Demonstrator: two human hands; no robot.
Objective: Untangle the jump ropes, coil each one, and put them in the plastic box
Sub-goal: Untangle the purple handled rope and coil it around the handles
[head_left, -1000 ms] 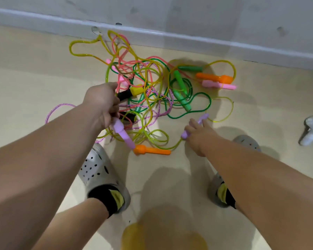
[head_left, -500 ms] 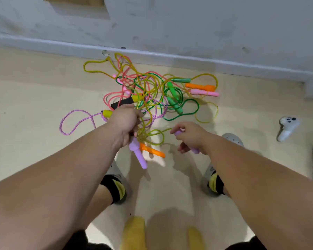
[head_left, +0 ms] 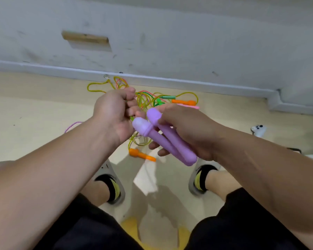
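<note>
Both purple handles [head_left: 170, 141] of one jump rope lie side by side in my right hand [head_left: 190, 130], raised above the floor. My left hand [head_left: 114, 116] is closed just left of them, its fingers curled on cords coming up from the tangle [head_left: 145, 101]. The tangle of yellow, green and pink ropes lies on the floor by the wall, mostly hidden behind my hands. A purple cord loop [head_left: 72, 125] shows left of my left forearm. An orange handle [head_left: 141, 155] lies on the floor below my hands. The plastic box is out of view.
More handles lie at the back right of the tangle: green [head_left: 167, 96], orange [head_left: 183, 101], pink [head_left: 193, 106]. A white game controller [head_left: 259, 130] lies on the floor at the right. My feet in grey clogs [head_left: 116, 184] stand below. The baseboard [head_left: 170, 81] runs behind.
Both hands have risen from the floor and come together. The purple handle from my left hand now lies next to the other one in my right hand. The camera has tilted up.
</note>
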